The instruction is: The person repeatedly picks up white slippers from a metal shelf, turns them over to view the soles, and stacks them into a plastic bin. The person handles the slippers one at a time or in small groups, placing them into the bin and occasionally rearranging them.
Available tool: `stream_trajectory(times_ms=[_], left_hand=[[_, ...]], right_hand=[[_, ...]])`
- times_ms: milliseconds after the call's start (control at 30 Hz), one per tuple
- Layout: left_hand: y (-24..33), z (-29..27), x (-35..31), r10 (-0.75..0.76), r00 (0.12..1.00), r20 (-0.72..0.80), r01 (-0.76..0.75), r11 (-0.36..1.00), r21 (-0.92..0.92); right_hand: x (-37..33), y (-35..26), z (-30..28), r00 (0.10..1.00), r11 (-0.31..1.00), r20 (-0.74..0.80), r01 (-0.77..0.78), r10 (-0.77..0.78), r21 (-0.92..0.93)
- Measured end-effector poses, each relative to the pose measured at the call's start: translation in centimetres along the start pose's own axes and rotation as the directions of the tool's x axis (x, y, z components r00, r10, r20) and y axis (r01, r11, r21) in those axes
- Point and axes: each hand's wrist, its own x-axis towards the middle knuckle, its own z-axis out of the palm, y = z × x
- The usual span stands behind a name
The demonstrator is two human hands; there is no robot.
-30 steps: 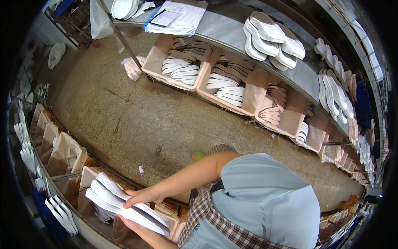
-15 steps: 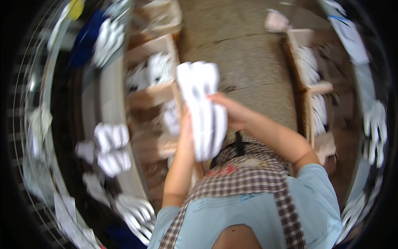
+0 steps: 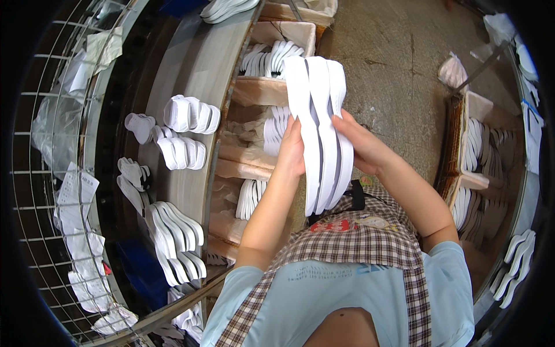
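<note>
A small stack of white shoe soles (image 3: 319,124) stands on edge in front of my chest, its long sides running away from me. Pressed along its left side is my left hand (image 3: 294,148), fingers closed about it and partly hidden behind. My right hand (image 3: 363,143) grips the right side, thumb lying against the outermost sole. Just beyond and to the left, a lined crate (image 3: 260,91) holds more white soles (image 3: 282,56). Another group of white soles (image 3: 252,198) sits in a compartment near my left forearm.
On the left runs a grey conveyor-like bench (image 3: 193,63) carrying several white soles (image 3: 173,228) and white shoe parts (image 3: 191,114). A wire rack (image 3: 52,217) with papers borders it. Crates of soles (image 3: 471,180) line the right. A pinkish bag (image 3: 453,72) lies on the concrete floor (image 3: 381,75).
The view has swung, so bench and crates now appear higher and further right, and sharper. Both hands still hold the soles, which sit further right in the picture.
</note>
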Motion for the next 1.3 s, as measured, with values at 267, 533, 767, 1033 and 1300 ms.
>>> stream_trajectory(times_ms=[267, 533, 767, 1033, 1300], left_hand=[[1.8, -0.3, -1.7, 0.200, 0.974, 0.106, -0.201, 0.980, -0.007], [2.4, -0.5, -1.7, 0.242, 0.966, 0.094, -0.239, 0.970, -0.036], [2.1, -2.3, -2.1, 0.265, 0.963, 0.050, -0.270, 0.955, 0.126], [2.6, -1.5, -3.4, 0.284, 0.959, -0.024, -0.269, 0.930, 0.252], [2.3, -2.0, -3.5, 0.302, 0.944, 0.135, -0.310, 0.664, 0.681]], right_hand=[[-0.8, -0.7, 2.1, 0.992, 0.962, 0.104, 0.090, -0.066, -0.257], [-1.0, -1.2, 2.6, 0.981, 0.940, 0.177, 0.133, -0.080, -0.315], [-0.9, -1.0, 1.9, 0.969, 0.908, 0.238, 0.157, -0.066, -0.388], [-0.8, 0.0, 1.2, 0.956, 0.795, 0.242, 0.275, -0.166, -0.541], [-0.1, 0.8, 0.1, 0.957, 0.636, 0.246, 0.288, -0.157, -0.716]])
